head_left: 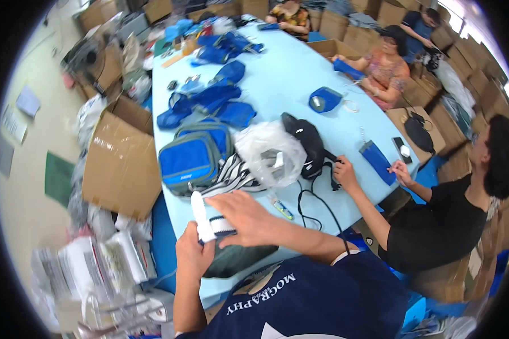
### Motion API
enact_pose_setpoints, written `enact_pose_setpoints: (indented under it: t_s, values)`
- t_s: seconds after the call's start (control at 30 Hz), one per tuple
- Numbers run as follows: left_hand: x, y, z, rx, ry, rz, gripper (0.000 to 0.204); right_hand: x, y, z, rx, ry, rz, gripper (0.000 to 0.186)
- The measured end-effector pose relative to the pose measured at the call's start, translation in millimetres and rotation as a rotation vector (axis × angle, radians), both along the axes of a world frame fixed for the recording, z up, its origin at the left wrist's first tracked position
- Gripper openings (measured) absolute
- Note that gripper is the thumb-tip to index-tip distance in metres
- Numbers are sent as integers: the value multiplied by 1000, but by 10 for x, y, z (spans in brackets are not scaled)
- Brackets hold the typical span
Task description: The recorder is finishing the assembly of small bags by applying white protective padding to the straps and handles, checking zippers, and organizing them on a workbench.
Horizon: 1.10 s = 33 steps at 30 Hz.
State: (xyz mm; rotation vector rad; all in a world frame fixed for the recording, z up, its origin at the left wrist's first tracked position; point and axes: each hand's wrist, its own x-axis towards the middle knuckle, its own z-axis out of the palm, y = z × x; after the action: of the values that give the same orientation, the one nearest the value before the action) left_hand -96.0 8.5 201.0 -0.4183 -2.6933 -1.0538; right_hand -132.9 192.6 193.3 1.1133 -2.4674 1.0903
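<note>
Above the table's near left corner, my left hand (194,248) is closed round the lower part of a white strap (201,217) with a bumpy edge. A dark-edged white loop (221,225) sticks out sideways from it. My right hand (249,217) curls round that loop, fingers over it and thumb below. The strap's exact kind is hard to make out. Beneath my hands lies a dark green cloth piece (237,260). Just beyond are a blue and grey bag (189,161), black-and-white striped fabric (234,175) and a clear plastic bag (268,150).
A black bag (305,141) with trailing cords and a small pen-like tool (281,208) lie on the light blue table (283,73). Blue pouches (220,104) spread along its left side. A large cardboard box (121,161) stands left. Co-workers sit along the right, the nearest in black (441,226).
</note>
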Motion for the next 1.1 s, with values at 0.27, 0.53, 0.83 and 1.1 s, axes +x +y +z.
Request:
enact_pose_setpoints:
  t_s: [0.27, 0.53, 0.83, 1.1]
  values:
    - [42, 145, -70, 74, 63, 90, 23, 130, -109, -162, -233, -138, -111, 61]
    - [126, -28, -187, 145, -111, 14, 15, 56, -42, -148, -285, 147, -75, 48]
    - [127, 6, -191, 292, 95, 176, 14, 14, -139, -340, -99, -260, -228, 22]
    - [24, -175, -213, 208, -174, 69, 21, -30, -73, -215, -93, -263, -257, 18]
